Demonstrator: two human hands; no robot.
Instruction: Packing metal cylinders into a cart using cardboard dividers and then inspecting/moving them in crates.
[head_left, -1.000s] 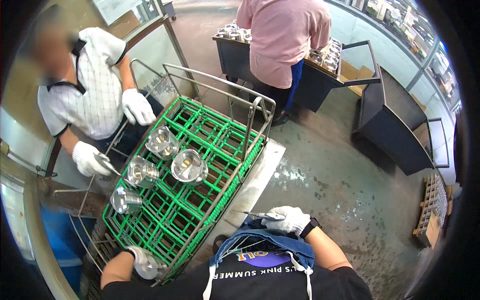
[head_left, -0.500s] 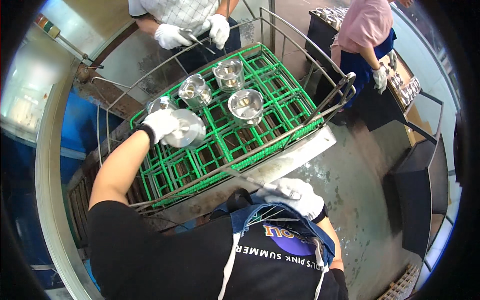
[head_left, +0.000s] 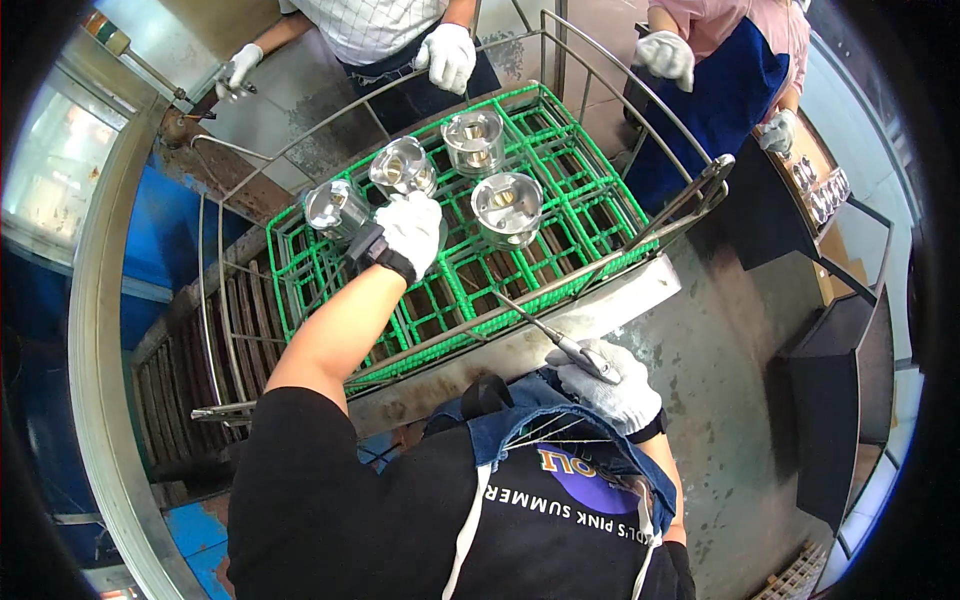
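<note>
My left hand (head_left: pixel 412 232), in a white glove, reaches over a green-coated wire rack (head_left: pixel 455 290). Its fingers are largely hidden, and a dark shape shows beside the wrist. Closest to this hand are two shiny metal pistons, one to its left (head_left: pixel 337 210) and one just beyond it (head_left: pixel 403 166). Farther right in the rack stand a third piston (head_left: pixel 507 209) and another at the back (head_left: pixel 473 141). Low in front of my body, my gloved right hand (head_left: pixel 612 385) is closed around a slender metal-shafted tool (head_left: pixel 560 342), whose thin end points at the rack's near edge.
A metal rail (head_left: pixel 660 105) curves around the rack. Across it, a person's gloved hands (head_left: pixel 447 60) hang near the far side. Another person in pink (head_left: pixel 735 90) stands at the right, by a bench with metal parts (head_left: pixel 828 193). Black bins (head_left: pixel 830 400) stand farther right.
My left hand has moved right across the rack; the piston it held is no longer visible. My right hand's tool now points more steeply upward. The person opposite has spread their hands apart.
</note>
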